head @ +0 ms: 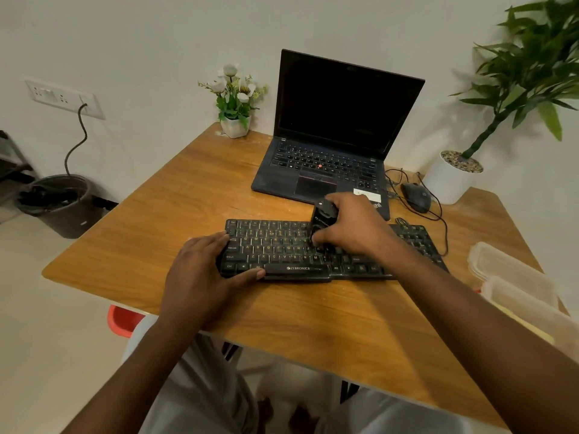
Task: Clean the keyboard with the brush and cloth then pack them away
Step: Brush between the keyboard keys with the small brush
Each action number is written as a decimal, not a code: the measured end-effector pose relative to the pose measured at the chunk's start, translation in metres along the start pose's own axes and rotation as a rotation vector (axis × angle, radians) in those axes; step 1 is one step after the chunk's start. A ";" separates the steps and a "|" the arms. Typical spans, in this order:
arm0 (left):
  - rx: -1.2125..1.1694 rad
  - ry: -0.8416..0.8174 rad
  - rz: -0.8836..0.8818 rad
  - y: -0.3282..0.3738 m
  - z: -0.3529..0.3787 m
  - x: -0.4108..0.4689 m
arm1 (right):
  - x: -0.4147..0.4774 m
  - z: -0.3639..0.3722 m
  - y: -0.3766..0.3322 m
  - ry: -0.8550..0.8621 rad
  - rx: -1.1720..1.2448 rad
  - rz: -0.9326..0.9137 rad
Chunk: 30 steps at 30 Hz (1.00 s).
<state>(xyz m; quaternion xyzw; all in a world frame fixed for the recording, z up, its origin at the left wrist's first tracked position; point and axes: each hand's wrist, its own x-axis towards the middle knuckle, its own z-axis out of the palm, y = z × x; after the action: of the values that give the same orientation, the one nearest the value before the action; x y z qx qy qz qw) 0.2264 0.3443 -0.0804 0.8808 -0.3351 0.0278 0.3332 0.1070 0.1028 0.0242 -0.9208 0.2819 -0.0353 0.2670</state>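
A black keyboard [282, 249] with yellow letters lies across the middle of the wooden table [156, 220]. My left hand [200, 277] holds its left end, fingers over the edge keys and thumb along the front edge by the space bar. My right hand [351, 227] grips a black brush [324, 214] and holds it down on the keys in the keyboard's middle. The bristles are hidden under the hand. No cloth is in view.
An open black laptop [329, 151] stands behind the keyboard. A wired mouse [416, 197] and cables lie to its right. A clear plastic box and lid [513, 277] sit at the right edge. A flower pot [235, 126], a large plant pot [451, 180] and a floor bin [59, 205] stand around.
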 end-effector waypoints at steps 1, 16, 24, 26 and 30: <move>-0.004 0.004 0.003 0.000 0.000 0.000 | 0.000 -0.002 0.001 -0.036 -0.004 0.010; -0.008 0.011 0.001 -0.001 0.001 0.001 | 0.012 -0.015 0.017 -0.043 0.004 0.063; -0.002 0.018 0.000 0.000 0.000 0.000 | 0.034 0.004 -0.005 0.054 -0.009 -0.021; -0.003 0.016 0.001 -0.001 0.001 0.001 | 0.029 0.001 -0.006 0.000 -0.019 -0.010; -0.006 0.013 0.003 -0.003 0.002 0.001 | 0.013 -0.007 -0.003 -0.142 -0.048 0.015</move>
<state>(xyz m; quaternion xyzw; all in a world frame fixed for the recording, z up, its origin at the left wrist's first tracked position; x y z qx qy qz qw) 0.2287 0.3437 -0.0830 0.8792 -0.3345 0.0329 0.3378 0.1178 0.0943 0.0309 -0.9252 0.2698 0.0387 0.2642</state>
